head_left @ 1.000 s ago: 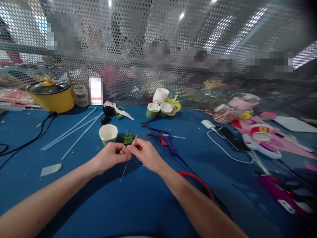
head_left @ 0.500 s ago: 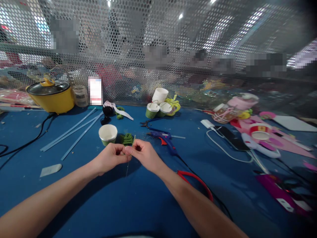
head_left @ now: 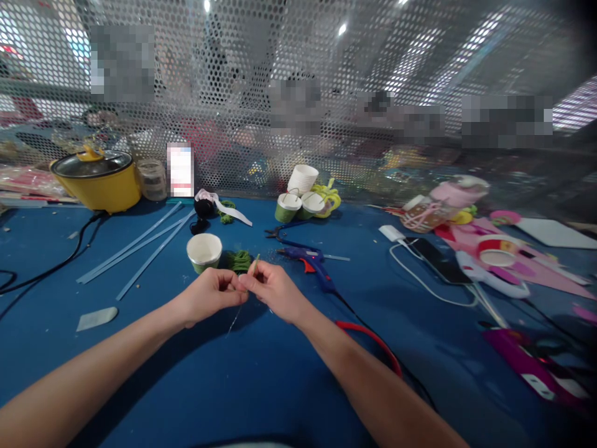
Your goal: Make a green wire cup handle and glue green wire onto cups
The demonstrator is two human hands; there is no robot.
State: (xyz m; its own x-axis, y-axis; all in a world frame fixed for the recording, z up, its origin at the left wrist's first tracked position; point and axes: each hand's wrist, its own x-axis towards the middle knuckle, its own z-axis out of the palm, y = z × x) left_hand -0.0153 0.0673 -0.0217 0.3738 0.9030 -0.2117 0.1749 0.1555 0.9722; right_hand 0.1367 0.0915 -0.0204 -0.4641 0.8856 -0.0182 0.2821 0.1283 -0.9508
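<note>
My left hand (head_left: 217, 291) and my right hand (head_left: 270, 287) meet over the blue table, fingertips pinched and touching. A thin green strand (head_left: 257, 260) sticks up from my right fingers. Beneath my left fingers hangs a fine, shiny thread (head_left: 234, 321); whether it joins the green strand is hidden. Just beyond the hands lies a bundle of green yarn (head_left: 239, 260). To its left stands a white paper cup (head_left: 204, 251) with a green lower part. A blue glue gun (head_left: 313, 264) rests to the right of my right hand.
Pliers (head_left: 280, 235) lie beyond the glue gun, their red handle near my right forearm. Clear glue sticks (head_left: 148, 264) and a pale flat piece (head_left: 97, 318) are at left. Cups (head_left: 303, 180) and a yellow pot (head_left: 100, 186) stand behind; a phone (head_left: 436, 260) and cables lie right.
The hands have shifted very slightly to the right, still pinched together. The hanging thread has swung toward the left, and the green strand leans a little more to the right.
</note>
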